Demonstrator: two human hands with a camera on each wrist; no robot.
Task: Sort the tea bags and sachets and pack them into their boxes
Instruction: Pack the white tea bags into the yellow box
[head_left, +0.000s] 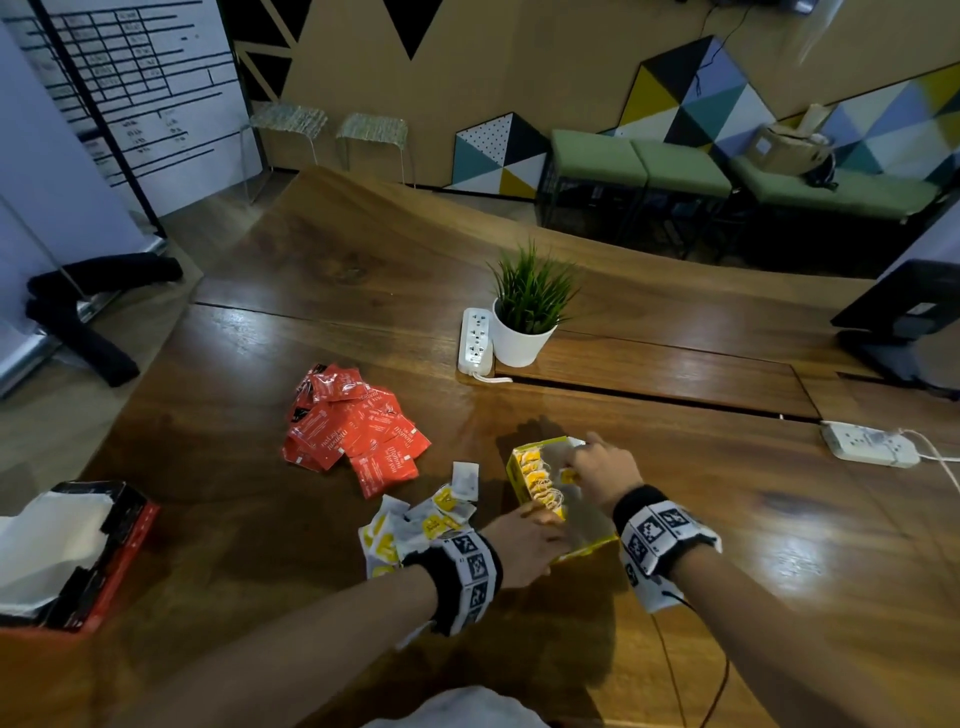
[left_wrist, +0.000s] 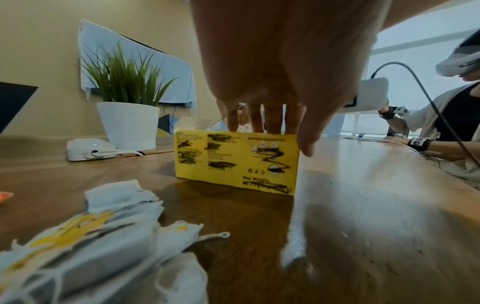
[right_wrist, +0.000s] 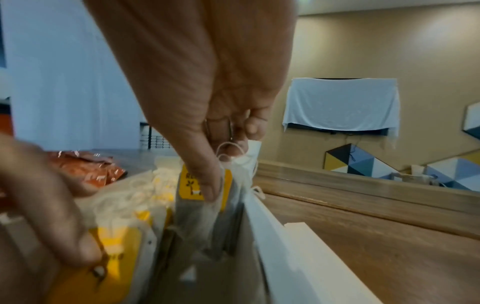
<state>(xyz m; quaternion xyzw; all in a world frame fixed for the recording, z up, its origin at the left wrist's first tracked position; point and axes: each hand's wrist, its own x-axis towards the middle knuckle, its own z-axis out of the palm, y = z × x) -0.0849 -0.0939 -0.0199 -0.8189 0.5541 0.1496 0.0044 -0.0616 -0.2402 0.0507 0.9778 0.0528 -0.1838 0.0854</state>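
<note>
An open yellow tea box (head_left: 589, 550) stands on the wooden table, with a row of yellow-tagged tea bags (head_left: 535, 480) along its left side. My left hand (head_left: 530, 535) grips the box's near wall (left_wrist: 236, 162), fingers inside against the packed bags and thumb outside. My right hand (head_left: 576, 465) reaches into the box and pinches a tea bag (right_wrist: 205, 185) by its top, hanging in the free gap beside the white inner wall (right_wrist: 259, 236). Loose tea bags (head_left: 415, 525) lie left of the box, and red sachets (head_left: 353, 431) are heaped beyond them.
A red and black box (head_left: 78, 551) with a white lining sits at the table's left edge. A potted plant (head_left: 524, 332) and a power strip (head_left: 475, 340) stand behind the yellow box. Another power strip (head_left: 867, 444) lies at the right. Another person (left_wrist: 454, 123) sits across.
</note>
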